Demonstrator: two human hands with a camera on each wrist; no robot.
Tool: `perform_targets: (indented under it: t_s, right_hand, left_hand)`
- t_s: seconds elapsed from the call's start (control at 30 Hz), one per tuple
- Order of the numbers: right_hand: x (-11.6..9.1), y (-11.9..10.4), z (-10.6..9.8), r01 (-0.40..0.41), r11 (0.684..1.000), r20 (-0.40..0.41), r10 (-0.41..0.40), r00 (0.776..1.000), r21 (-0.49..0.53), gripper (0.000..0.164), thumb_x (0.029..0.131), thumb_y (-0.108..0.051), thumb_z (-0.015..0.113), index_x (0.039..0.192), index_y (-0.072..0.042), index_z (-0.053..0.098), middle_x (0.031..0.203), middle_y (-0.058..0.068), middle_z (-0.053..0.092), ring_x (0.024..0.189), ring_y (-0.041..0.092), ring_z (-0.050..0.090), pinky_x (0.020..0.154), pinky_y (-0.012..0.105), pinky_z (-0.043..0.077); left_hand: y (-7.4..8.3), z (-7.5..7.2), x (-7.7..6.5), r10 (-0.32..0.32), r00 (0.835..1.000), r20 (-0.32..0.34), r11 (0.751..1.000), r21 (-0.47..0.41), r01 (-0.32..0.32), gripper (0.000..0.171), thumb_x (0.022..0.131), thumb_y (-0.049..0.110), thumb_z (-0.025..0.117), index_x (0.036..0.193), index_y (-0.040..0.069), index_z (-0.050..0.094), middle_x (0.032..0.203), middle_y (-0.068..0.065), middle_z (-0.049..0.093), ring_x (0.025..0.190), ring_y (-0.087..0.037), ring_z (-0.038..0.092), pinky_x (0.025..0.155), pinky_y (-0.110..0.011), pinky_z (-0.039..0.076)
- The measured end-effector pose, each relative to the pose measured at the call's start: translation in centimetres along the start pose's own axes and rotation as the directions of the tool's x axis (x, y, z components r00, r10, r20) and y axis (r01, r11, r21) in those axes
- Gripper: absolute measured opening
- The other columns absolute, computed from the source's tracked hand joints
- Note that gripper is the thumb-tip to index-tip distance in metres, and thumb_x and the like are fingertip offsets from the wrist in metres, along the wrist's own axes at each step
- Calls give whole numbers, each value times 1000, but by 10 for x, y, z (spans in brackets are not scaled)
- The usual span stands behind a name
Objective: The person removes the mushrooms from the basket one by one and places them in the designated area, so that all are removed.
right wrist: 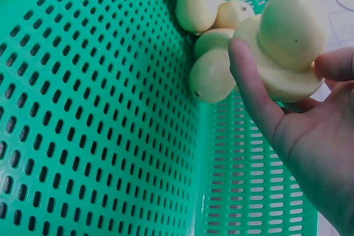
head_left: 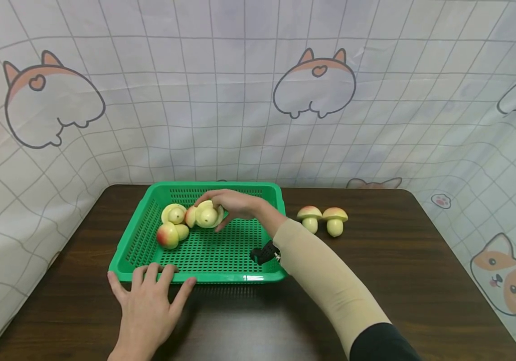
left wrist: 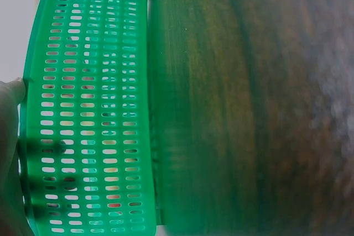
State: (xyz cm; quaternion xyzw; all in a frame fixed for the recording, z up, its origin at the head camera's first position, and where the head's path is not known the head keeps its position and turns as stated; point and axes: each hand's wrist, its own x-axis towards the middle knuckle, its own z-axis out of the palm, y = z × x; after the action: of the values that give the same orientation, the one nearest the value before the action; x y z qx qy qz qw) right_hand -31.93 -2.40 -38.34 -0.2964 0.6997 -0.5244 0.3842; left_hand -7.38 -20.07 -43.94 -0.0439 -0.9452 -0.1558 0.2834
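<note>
A green plastic basket (head_left: 239, 277) with slotted walls stands on the dark wooden table. My left hand (head_left: 149, 303) is at its near rim, fingertips bent over the edge; in the left wrist view, dark finger shapes show through the basket wall (left wrist: 99, 109). My right hand (head_left: 235, 203) reaches inside the basket and pinches a toy mushroom (right wrist: 290, 37) between thumb and fingers, its pale stem facing the wrist camera. Beside it in the basket lie three more toy mushrooms, among them a red-tinted one (head_left: 167, 235) and one (right wrist: 215, 75) close to my thumb.
Two toy mushrooms (head_left: 309, 218) (head_left: 335, 220) with reddish caps stand on the table to the right of the basket. A white grid-patterned cloth (head_left: 239, 100) with cartoon dogs hangs behind and around the table. A black strap (head_left: 264, 252) is at the right wrist.
</note>
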Motion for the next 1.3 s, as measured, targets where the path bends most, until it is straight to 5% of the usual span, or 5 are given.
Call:
perform_targets:
  t_s: [0.37,0.7,1.3]
  right_hand:
    - [-5,3,-8,42,999,24,-42,999,-33,36,109,-22,53,141,-6,58,140,6,50,108,28,62,91,63,52]
    - [-14,-5,-9,89,994,-23,-91,996,-64,37,107,-22,58,140,-5,59,133,10,58,106,29,64,82,49,59]
    - [-52,-12,-23,199,979,-78,-202,976,-52,29,104,-22,62,131,-12,66,131,9,58,102,29,64,84,48,58]
  left_hand:
    - [0,2,0,3,1000,-7,1000,0,-3,47,96,55,64,104,8,68,104,-21,63,108,-48,51,101,-86,-3]
    - [1,2,0,-2,1000,14,1000,-4,2,47,97,55,64,105,9,68,106,-20,63,109,-48,51,101,-86,-3]
    - [1,2,-1,9,1000,19,1000,2,-9,46,97,56,63,102,10,66,103,-17,61,109,-47,50,101,-86,-5]
